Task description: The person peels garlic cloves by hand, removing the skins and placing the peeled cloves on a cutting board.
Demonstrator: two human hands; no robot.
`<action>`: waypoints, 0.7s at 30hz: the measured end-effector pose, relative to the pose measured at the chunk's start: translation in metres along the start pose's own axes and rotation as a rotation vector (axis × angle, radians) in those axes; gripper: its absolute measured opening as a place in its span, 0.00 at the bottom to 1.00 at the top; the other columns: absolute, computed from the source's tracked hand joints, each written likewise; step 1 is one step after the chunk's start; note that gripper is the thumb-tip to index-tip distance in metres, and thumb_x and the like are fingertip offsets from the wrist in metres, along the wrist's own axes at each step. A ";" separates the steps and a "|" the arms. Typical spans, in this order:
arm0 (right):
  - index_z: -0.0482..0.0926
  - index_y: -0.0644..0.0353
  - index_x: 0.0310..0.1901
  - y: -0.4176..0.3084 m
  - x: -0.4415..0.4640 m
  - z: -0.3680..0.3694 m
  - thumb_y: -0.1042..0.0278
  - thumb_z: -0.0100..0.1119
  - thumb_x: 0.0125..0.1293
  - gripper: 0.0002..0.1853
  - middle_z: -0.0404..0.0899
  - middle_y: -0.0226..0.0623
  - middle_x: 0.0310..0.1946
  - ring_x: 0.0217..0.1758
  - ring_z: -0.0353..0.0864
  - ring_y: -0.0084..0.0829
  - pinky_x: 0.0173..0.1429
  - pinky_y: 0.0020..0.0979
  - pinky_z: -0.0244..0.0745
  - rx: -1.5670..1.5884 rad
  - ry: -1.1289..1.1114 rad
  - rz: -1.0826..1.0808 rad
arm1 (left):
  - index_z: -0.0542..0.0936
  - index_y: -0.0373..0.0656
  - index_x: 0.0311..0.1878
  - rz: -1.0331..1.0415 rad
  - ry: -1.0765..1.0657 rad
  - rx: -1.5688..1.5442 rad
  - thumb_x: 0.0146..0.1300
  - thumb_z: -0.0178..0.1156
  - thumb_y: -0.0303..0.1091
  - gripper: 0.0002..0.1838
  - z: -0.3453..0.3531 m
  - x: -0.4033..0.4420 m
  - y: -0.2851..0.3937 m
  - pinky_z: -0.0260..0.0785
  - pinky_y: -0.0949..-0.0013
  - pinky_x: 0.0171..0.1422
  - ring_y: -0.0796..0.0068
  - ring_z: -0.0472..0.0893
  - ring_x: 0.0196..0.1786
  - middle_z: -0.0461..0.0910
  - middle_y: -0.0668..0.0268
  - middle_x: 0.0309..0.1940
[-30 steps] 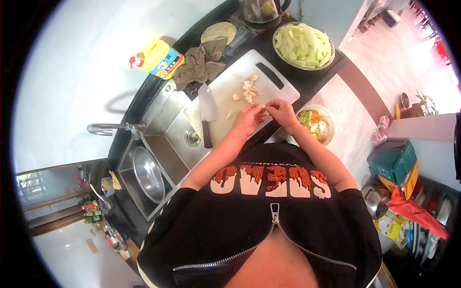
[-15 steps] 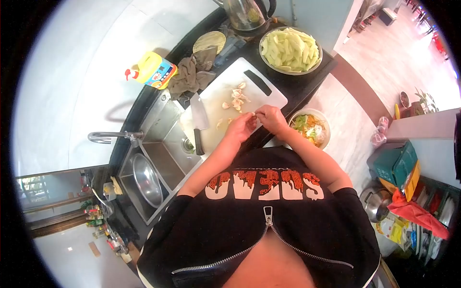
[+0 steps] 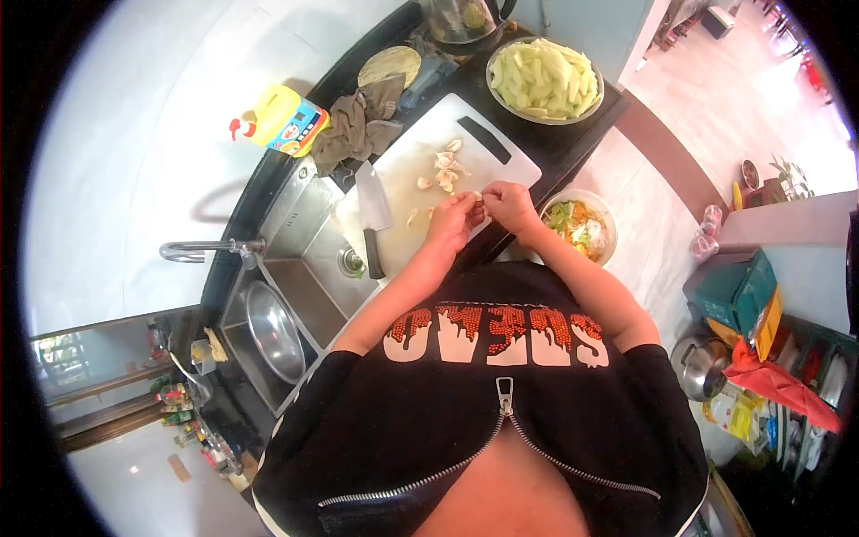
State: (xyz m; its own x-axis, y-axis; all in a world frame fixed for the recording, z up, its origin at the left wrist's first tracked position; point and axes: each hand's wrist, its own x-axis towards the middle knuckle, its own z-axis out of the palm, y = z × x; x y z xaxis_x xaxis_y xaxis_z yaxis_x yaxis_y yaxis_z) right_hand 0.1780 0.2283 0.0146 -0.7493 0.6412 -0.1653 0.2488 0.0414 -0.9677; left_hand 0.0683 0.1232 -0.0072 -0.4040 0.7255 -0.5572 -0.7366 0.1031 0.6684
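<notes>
My left hand and my right hand meet over the near edge of the white cutting board. Between their pinched fingertips is a small pale garlic clove, mostly hidden by the fingers. Several garlic cloves lie loosely on the board just beyond my hands, with a few peeled pieces nearer the left hand. To the left, a cleaver with a black handle rests across the board's edge beside the sink.
A bowl of pale green cut vegetable pieces stands at the counter's far right. Below the counter edge is a bin of food scraps. The steel sink with a metal basin, a yellow detergent bottle and a grey-brown cloth are on the left.
The view has shifted slightly, so the counter things appear a little displaced. Both hands stay together at the board's near edge, fingers still pinching the clove.
</notes>
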 end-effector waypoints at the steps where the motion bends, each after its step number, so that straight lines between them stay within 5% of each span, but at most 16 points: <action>1: 0.79 0.66 0.31 -0.003 -0.001 0.000 0.70 0.56 0.57 0.08 0.78 0.36 0.21 0.23 0.76 0.27 0.31 0.27 0.72 0.090 -0.036 0.098 | 0.74 0.40 0.41 -0.020 -0.019 -0.011 0.65 0.54 0.31 0.06 -0.001 -0.001 0.004 0.71 0.75 0.36 0.76 0.75 0.31 0.77 0.67 0.32; 4: 0.78 0.66 0.33 0.009 0.000 0.004 0.69 0.56 0.61 0.08 0.74 0.28 0.21 0.22 0.71 0.17 0.28 0.21 0.69 0.370 -0.118 0.134 | 0.75 0.41 0.41 -0.076 -0.103 -0.035 0.64 0.55 0.31 0.06 -0.012 0.000 0.009 0.72 0.75 0.36 0.78 0.76 0.31 0.78 0.68 0.32; 8: 0.76 0.66 0.36 0.020 -0.004 0.016 0.69 0.56 0.62 0.08 0.73 0.27 0.21 0.20 0.69 0.18 0.25 0.21 0.66 0.623 -0.128 0.206 | 0.74 0.41 0.43 -0.155 -0.129 -0.033 0.66 0.53 0.31 0.06 -0.018 -0.003 0.016 0.72 0.77 0.34 0.79 0.75 0.31 0.76 0.70 0.31; 14: 0.78 0.65 0.33 0.007 -0.012 0.030 0.68 0.56 0.61 0.08 0.77 0.34 0.23 0.24 0.74 0.22 0.31 0.25 0.72 0.048 0.072 0.130 | 0.74 0.40 0.43 -0.067 0.012 0.134 0.64 0.55 0.31 0.07 -0.023 -0.007 0.014 0.72 0.76 0.32 0.78 0.76 0.28 0.76 0.67 0.30; 17: 0.79 0.65 0.34 0.005 -0.016 0.037 0.68 0.56 0.61 0.08 0.79 0.37 0.25 0.25 0.76 0.24 0.33 0.27 0.73 -0.303 0.294 -0.153 | 0.74 0.39 0.44 0.073 0.027 0.280 0.63 0.56 0.30 0.08 -0.026 -0.014 0.012 0.73 0.74 0.32 0.78 0.77 0.28 0.78 0.66 0.32; 21: 0.79 0.65 0.36 0.002 -0.020 0.047 0.69 0.55 0.60 0.08 0.79 0.37 0.24 0.24 0.76 0.24 0.31 0.27 0.72 -0.259 0.326 -0.124 | 0.75 0.38 0.44 0.132 -0.004 0.239 0.63 0.56 0.30 0.09 -0.019 -0.027 0.016 0.74 0.74 0.34 0.78 0.77 0.29 0.78 0.65 0.33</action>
State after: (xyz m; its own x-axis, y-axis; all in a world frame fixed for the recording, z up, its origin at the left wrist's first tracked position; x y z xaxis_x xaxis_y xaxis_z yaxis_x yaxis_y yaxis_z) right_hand 0.1649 0.1796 0.0072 -0.5606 0.8260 0.0581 0.3460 0.2974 -0.8898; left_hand 0.0571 0.0925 0.0092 -0.4858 0.7458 -0.4558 -0.5284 0.1648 0.8328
